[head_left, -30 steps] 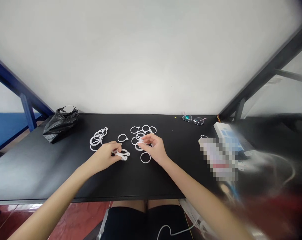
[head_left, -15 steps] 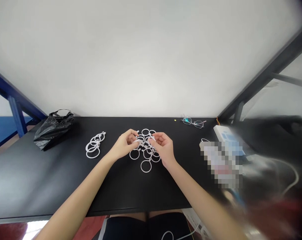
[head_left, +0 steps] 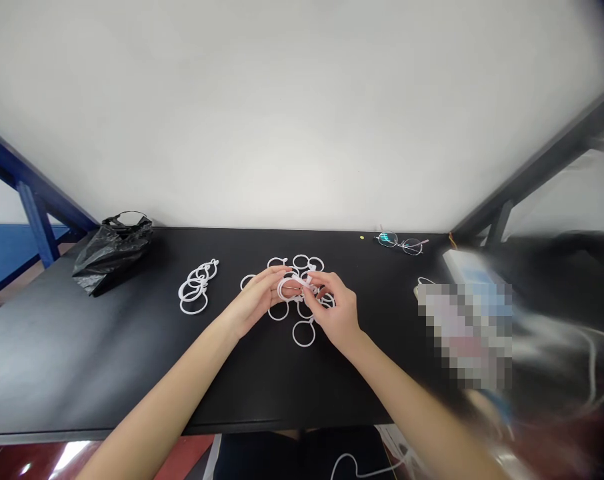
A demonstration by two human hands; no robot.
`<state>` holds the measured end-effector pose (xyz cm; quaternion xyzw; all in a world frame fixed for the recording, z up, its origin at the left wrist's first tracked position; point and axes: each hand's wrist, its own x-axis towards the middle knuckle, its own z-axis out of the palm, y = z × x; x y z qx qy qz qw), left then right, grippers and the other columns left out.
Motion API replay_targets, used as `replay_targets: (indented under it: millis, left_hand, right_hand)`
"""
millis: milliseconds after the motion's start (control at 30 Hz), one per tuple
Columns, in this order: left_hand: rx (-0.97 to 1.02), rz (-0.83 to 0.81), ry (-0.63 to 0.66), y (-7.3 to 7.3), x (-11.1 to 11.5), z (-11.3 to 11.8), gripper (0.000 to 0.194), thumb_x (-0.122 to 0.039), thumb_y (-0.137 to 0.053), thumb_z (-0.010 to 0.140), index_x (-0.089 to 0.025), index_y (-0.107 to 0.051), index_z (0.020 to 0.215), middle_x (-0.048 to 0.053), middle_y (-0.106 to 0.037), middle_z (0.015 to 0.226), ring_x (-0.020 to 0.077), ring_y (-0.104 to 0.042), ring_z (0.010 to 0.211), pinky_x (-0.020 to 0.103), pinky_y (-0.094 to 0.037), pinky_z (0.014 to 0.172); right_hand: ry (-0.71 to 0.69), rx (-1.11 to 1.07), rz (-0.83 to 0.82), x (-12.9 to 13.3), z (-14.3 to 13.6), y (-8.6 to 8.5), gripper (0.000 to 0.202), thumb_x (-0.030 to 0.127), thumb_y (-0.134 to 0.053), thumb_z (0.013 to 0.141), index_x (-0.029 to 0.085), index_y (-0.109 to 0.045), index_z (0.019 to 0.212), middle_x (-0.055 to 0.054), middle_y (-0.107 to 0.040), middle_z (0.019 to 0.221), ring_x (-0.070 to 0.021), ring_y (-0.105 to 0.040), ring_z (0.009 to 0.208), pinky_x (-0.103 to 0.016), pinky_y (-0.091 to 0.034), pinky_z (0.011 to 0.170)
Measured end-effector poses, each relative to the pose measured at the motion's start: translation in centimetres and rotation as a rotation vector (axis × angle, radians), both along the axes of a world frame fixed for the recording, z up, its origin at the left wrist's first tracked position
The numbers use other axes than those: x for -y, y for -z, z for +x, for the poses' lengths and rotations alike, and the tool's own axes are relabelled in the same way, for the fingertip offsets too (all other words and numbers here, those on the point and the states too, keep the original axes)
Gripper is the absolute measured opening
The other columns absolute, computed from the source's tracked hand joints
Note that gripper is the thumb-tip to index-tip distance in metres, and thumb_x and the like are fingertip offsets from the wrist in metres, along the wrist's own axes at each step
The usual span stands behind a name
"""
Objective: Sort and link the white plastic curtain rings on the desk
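Between my hands, off the black table, are white curtain rings (head_left: pixel 281 288) with small eyelets, overlapping so I cannot tell how many. My right hand (head_left: pixel 335 307) pinches them by the eyelet side, thumb and fingers together. My left hand (head_left: pixel 252 300) holds their left side, its fingers reaching behind them and its palm partly turned up. Below and around both hands lies a loose spread of more white rings (head_left: pixel 303 346), partly hidden by my fingers. Farther left, a separate overlapping group of white rings (head_left: pixel 193 313) rests on the table.
A crumpled black plastic bag (head_left: pixel 115 250) stands at the back left of the black table (head_left: pixel 132 367). Eyeglasses (head_left: pixel 401 244) and a tiny yellow bit (head_left: pixel 362 237) lie at the back right. A white-and-blue box (head_left: pixel 469 273) sits at the right, near a blurred-out item.
My hands have come together, lifting rings between them. The left hand has turned its palm up and its fingers reach behind the rings. Some rings of the spread lie farther left. The view has shifted slightly.
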<state>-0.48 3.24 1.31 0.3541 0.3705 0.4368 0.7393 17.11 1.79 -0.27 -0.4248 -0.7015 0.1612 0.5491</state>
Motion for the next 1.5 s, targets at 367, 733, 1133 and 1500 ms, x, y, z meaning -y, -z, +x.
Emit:
replay_targets:
  millis: [367, 733, 1133, 1500]
  left_hand:
    - [0.203, -0.115, 0.144, -0.5, 0.1, -0.4, 0.038, -0.044, -0.053, 0.092, -0.018, -0.061, 0.118, 0.014, -0.068, 0.114, 0.0265, -0.064, 0.105, 0.044, -0.051, 0.089]
    - [0.162, -0.005, -0.11, -1.2, -0.1, -0.6, 0.037, -0.041, -0.054, 0.092, -0.014, -0.062, 0.117, 0.017, -0.062, 0.128, 0.0301, -0.054, 0.125, 0.04, -0.05, 0.095]
    - [0.175, 0.015, -0.35, -1.8, -0.6, -1.6, 0.032, -0.04, -0.056, 0.089, -0.014, -0.063, 0.107, 0.015, -0.068, 0.118, 0.0264, -0.063, 0.114, 0.037, -0.055, 0.09]
    - [0.141, -0.102, 0.044, -1.4, -0.2, -1.0, 0.032, -0.036, -0.054, 0.092, -0.013, -0.064, 0.111, 0.015, -0.07, 0.105, 0.0244, -0.068, 0.098, 0.035, -0.058, 0.08]
  right_hand:
    - [-0.119, 0.046, 0.093, 0.2, -0.1, -1.0, 0.017, 0.013, -0.064, 0.083, 0.023, -0.066, 0.096, -0.003, -0.071, 0.084, -0.0203, -0.063, 0.086, -0.038, -0.055, 0.079]
    - [-0.356, 0.454, 0.11, 0.3, -0.4, 0.6, 0.005, 0.022, -0.066, 0.085, 0.021, -0.063, 0.082, -0.002, -0.066, 0.075, -0.0197, -0.059, 0.082, -0.042, -0.048, 0.089]
    - [-0.334, 0.174, -0.165, 0.1, -0.1, 0.0, 0.01, 0.018, -0.066, 0.084, 0.021, -0.063, 0.075, -0.001, -0.065, 0.075, -0.0169, -0.059, 0.077, -0.034, -0.05, 0.079]
    - [-0.093, -0.187, -0.206, -0.3, 0.5, -0.7, 0.003, 0.024, -0.069, 0.082, 0.021, -0.066, 0.081, -0.003, -0.069, 0.082, -0.0188, -0.066, 0.08, -0.036, -0.053, 0.079]
